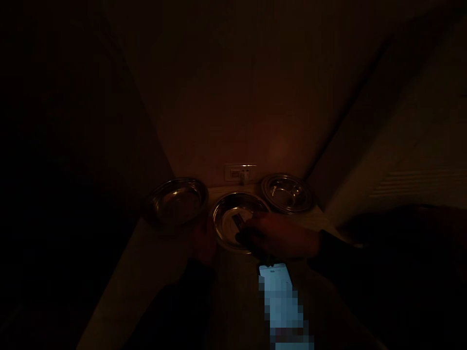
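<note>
The scene is very dark. My right hand (pixel 277 234) reaches in from the right over the middle metal dish (pixel 216 221). Its fingers are closed round a small dark oblong object (pixel 238 222) whose kind I cannot make out; one end sticks out above the dish. My left hand (pixel 205 245) is a dim shape close to the left rim of the same dish. Its fingers are lost in shadow, and whether it touches the rim is unclear.
A second round metal dish (pixel 178 181) stands at the left, a third (pixel 268 192) at the back right. Below my right hand lies a phone (pixel 279 287) with a lit screen. On the wall behind is a socket plate (pixel 229 173) with something plugged in.
</note>
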The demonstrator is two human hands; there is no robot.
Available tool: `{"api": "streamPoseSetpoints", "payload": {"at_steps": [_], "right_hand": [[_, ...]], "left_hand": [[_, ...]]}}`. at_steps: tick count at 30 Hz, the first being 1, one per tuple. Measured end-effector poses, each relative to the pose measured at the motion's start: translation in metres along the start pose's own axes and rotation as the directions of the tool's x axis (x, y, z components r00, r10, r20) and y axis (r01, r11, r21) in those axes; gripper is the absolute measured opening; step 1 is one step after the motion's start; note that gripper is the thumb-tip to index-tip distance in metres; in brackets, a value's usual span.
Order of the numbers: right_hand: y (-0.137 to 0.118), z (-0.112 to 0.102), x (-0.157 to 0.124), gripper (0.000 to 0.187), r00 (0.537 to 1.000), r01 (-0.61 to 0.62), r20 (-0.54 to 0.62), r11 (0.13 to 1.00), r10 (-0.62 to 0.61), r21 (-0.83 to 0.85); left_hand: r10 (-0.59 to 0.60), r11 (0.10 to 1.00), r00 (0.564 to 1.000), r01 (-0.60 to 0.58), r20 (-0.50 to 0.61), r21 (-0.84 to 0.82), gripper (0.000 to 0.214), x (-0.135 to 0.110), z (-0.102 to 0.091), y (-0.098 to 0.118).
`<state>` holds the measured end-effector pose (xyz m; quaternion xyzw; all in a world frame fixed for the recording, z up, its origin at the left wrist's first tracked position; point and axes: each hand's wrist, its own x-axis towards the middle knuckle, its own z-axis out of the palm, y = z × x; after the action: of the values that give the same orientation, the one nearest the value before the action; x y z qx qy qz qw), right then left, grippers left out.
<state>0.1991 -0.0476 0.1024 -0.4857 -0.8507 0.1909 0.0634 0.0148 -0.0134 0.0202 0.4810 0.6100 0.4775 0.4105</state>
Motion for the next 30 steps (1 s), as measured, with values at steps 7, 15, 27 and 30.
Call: {"api": "streamPoseSetpoints", "payload": {"at_steps": [7, 15, 27, 30], "right_hand": [[0.021, -0.001, 0.002, 0.025, 0.933, -0.104, -0.266, 0.889, 0.242, 0.446], [0.023, -0.008, 0.011, 0.031, 0.888, 0.035, -0.339, 0.690, 0.310, 0.723], [0.048, -0.046, 0.027, 0.029, 0.838, 0.141, -0.449, 0.672, 0.310, 0.727], [0.052, -0.052, 0.035, 0.034, 0.825, 0.153, -0.480, 0.699, 0.299, 0.699]], "left_hand": [[0.018, 0.995, 0.998, -0.024, 0.058, 0.098, 0.047, -0.002, -0.008, 0.015], [0.288, 0.918, 0.924, -0.341, 0.252, 0.201, 0.057, -0.041, -0.013, 0.070], [0.107, 0.981, 0.939, -0.046, 0.327, -0.190, 0.034, 0.008, 0.039, 0.123], [0.125, 0.988, 0.967, -0.101, 0.224, -0.115, 0.027, 0.016, 0.039, 0.132]]}}
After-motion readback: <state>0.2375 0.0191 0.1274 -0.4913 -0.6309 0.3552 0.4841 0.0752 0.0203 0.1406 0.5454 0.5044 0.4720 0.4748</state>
